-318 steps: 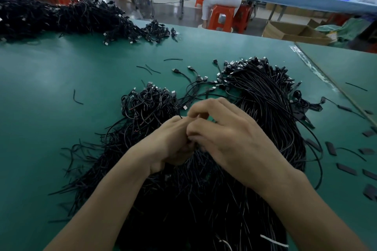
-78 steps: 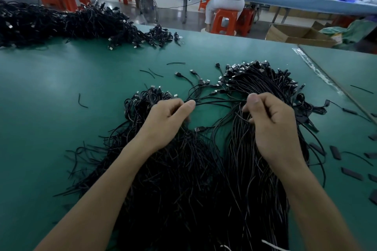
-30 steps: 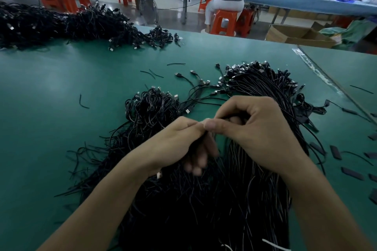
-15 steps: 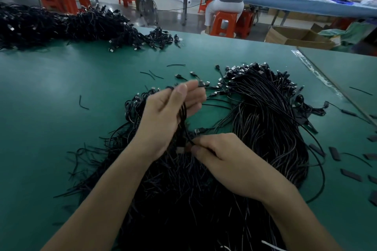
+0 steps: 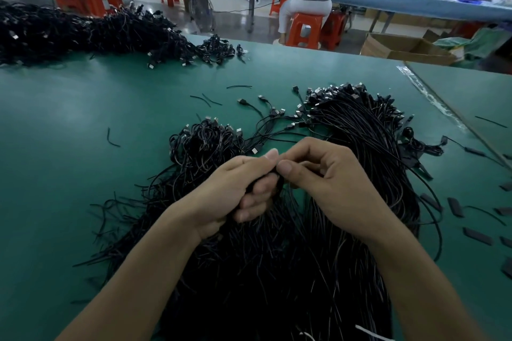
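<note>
The left hand [image 5: 235,194] is gripping a small coil of black cable [image 5: 278,184] at mid-frame, fingers curled round it. The right hand [image 5: 332,183] is pinching its loose strand, thumbs nearly meeting. I'd be winding tight, even turns under steady tension here. Below, thin glossy USB cables [image 5: 360,130] with metal plugs are lying heaped on the matte green table [image 5: 83,119].

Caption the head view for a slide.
Left hand and right hand pinch a black cable above a heap of cables on a green table.
</note>
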### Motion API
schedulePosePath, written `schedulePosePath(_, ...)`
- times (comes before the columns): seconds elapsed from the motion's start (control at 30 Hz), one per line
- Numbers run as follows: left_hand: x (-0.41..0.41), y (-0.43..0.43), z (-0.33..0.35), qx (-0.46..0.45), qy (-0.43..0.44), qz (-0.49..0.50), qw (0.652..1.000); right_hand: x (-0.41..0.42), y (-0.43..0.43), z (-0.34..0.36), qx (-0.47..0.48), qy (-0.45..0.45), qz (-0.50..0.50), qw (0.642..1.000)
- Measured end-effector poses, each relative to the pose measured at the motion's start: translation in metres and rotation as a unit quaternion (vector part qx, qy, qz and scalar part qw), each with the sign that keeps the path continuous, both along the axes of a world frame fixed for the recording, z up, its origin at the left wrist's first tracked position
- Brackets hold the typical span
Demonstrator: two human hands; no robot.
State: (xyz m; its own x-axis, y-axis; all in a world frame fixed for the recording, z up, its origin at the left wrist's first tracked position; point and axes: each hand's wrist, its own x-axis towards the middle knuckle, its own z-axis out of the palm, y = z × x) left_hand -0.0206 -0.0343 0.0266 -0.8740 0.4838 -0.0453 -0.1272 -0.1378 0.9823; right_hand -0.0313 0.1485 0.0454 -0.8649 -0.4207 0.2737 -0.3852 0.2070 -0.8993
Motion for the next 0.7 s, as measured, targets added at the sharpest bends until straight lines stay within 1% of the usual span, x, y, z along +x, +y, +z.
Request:
schedulePosePath(0.1,0.0,-0.004,0.001,0.027,-0.027,-0.027,0.999,0.001,0.0,0.0,-0.01,-0.02,0.029,0.999)
schedulePosePath(0.2,0.001,-0.005,0.003,0.018,-0.034,-0.016,0.999,0.001,-0.001,0.001,0.033,0.016,0.023,0.999)
schedulePosePath(0.27,0.0,-0.001,0.003,-0.019,-0.023,0.037,0.999,0.001,-0.002,0.002,0.064,0.038,0.014,0.997)
schedulePosePath(0.33,-0.003,0.005,0.0,-0.07,0.018,0.101,0.992,0.002,-0.004,0.001,0.083,0.063,-0.007,0.994)
schedulePosePath(0.4,-0.005,0.008,-0.003,-0.085,0.041,0.138,0.986,0.003,-0.007,0.001,0.094,0.096,-0.035,0.99)
schedulePosePath(0.47,-0.007,0.008,-0.005,-0.055,0.0,0.144,0.988,0.005,-0.012,0.0,0.096,0.114,-0.053,0.987)
schedulePosePath(0.57,-0.005,0.008,-0.004,0.021,-0.095,0.111,0.989,0.007,-0.021,-0.003,0.08,0.137,-0.062,0.985)
schedulePosePath(0.63,-0.004,0.008,-0.004,0.037,-0.106,0.083,0.99,0.007,-0.025,-0.004,0.061,0.148,-0.063,0.985)
schedulePosePath(0.7,-0.001,0.008,-0.001,0.021,-0.115,0.047,0.992,0.005,-0.027,-0.005,0.04,0.147,-0.068,0.986)
